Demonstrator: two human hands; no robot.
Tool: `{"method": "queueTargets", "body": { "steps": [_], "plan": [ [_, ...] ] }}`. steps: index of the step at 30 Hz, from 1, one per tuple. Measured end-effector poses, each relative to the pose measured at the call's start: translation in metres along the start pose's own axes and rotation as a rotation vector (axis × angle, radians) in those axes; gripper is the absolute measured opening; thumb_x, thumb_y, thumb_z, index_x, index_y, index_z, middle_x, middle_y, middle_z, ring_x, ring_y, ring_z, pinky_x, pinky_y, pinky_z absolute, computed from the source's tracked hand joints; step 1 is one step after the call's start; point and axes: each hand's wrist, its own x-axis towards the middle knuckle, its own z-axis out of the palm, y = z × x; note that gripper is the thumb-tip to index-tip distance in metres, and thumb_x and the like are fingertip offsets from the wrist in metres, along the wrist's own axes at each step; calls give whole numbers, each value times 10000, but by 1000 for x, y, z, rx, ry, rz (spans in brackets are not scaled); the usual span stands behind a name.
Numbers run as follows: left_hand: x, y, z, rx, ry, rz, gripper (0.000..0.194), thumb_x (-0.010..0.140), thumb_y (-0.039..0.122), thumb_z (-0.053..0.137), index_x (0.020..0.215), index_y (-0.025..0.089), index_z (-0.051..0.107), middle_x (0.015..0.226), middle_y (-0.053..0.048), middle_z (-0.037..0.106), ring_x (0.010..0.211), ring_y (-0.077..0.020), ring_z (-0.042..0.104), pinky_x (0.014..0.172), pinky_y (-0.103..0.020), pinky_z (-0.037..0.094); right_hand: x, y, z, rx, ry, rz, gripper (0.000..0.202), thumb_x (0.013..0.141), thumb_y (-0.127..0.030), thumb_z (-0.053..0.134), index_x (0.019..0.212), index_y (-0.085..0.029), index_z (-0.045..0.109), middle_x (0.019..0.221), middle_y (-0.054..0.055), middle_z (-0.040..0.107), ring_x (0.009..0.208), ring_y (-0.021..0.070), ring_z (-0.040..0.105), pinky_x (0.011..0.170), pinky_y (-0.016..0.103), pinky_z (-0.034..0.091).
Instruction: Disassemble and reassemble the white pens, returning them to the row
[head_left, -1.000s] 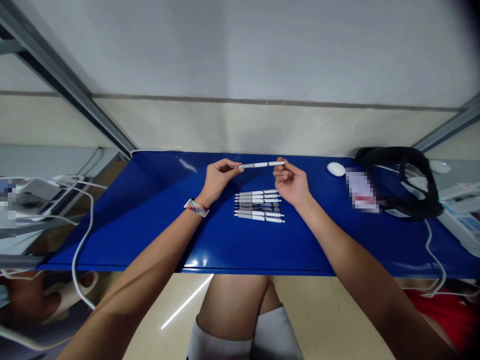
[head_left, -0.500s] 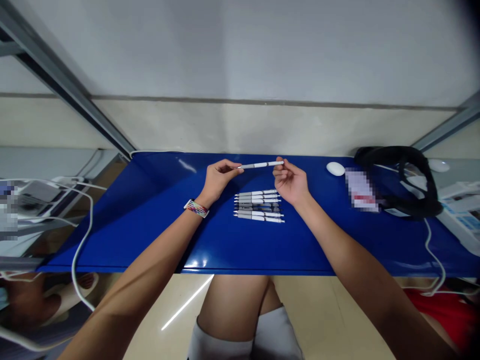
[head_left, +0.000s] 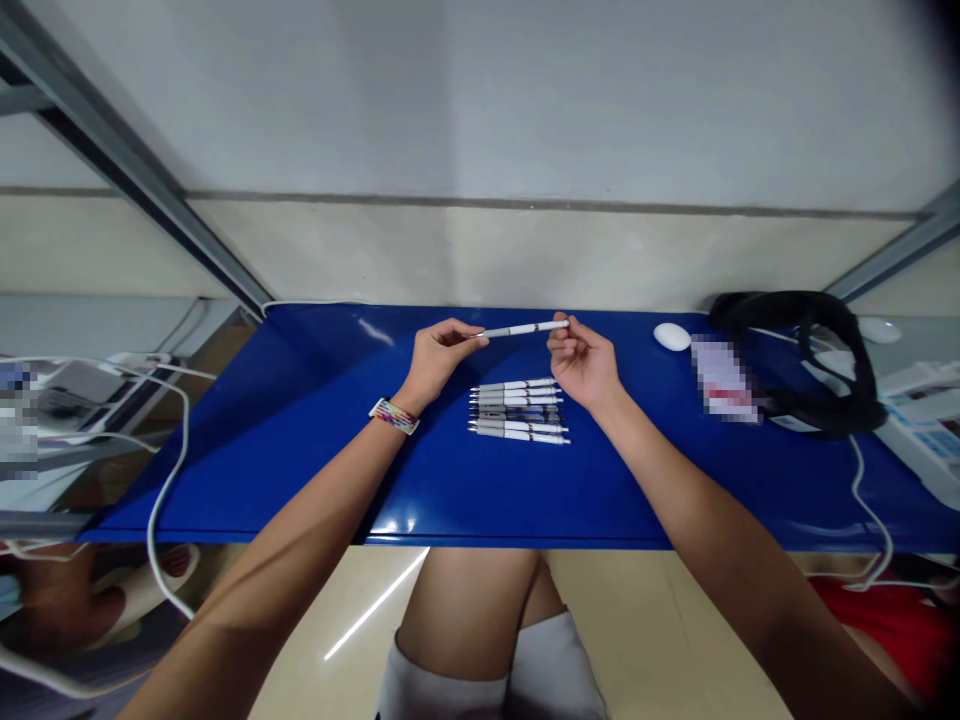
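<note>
A white and grey pen (head_left: pixel 523 329) is held nearly level above the back part of the blue table (head_left: pixel 300 480). My left hand (head_left: pixel 444 358), with a colourful band at the wrist, pinches its grey end between thumb and fingers. At the white end, my right hand (head_left: pixel 583 362) grips the tip with thumb and index finger, the other fingers curled. Below, between my forearms, several similar pens (head_left: pixel 517 432) lie side by side in a stack of rows, their points toward the left. Some darker ones are in the middle of the group.
To the right are a white oval mouse (head_left: pixel 672 337), a blurred-out packet (head_left: pixel 724 380) and a black strap-like headset (head_left: pixel 862 370). White cables (head_left: pixel 862 490) hang at both sides. A wall stands behind the table. Parts of other people show at the lower left and right.
</note>
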Motion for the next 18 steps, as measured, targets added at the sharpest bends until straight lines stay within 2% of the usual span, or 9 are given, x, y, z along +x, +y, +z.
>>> {"method": "queueTargets", "body": {
  "steps": [3, 6, 9, 12, 15, 18],
  "plan": [
    [0, 0, 0, 0, 4, 4, 281, 754, 420, 943, 893, 205, 829, 921, -60, 819, 858, -191, 728, 850, -355, 581, 1, 1, -1, -46, 4, -12, 202, 928, -406, 806, 995, -227, 742, 747, -6, 640, 648, 101, 595, 553, 186, 562],
    [0, -1, 1, 1, 8, -2, 295, 742, 431, 949, 891, 206, 831, 926, -62, 820, 869, -200, 730, 853, -357, 581, 1, 0, 0, 32, 8, 8, 182, 898, -367, 823, 977, -219, 753, 737, -11, 643, 640, 91, 591, 562, 171, 563],
    [0, 0, 0, -1, 11, -8, 305, 732, 433, 951, 888, 202, 827, 914, -58, 815, 854, -197, 722, 842, -351, 576, -1, -1, 3, 43, 14, 1, 279, 889, -457, 810, 997, -201, 785, 771, 13, 680, 669, 108, 614, 587, 200, 584],
    [0, 2, -3, -7, 18, -1, 292, 737, 413, 945, 889, 200, 816, 877, -45, 798, 812, -179, 698, 815, -336, 559, -3, -2, 4, -154, 22, -67, 371, 852, -504, 832, 1064, -199, 823, 835, 36, 727, 701, 137, 644, 622, 263, 602],
    [-1, 2, -7, 23, -18, 13, 264, 748, 380, 935, 890, 201, 802, 860, -38, 778, 779, -167, 672, 785, -323, 538, -3, -2, 0, -476, 38, -227, 285, 793, -391, 896, 1020, -223, 855, 847, 30, 748, 694, 148, 646, 647, 303, 588],
    [-2, 2, -10, 100, -121, 21, 239, 774, 355, 909, 919, 205, 794, 852, -35, 754, 753, -161, 649, 734, -311, 509, -3, -4, -9, -706, 12, -322, 207, 827, -377, 869, 978, -236, 867, 858, 43, 777, 727, 174, 680, 689, 336, 581]
  ]
}}
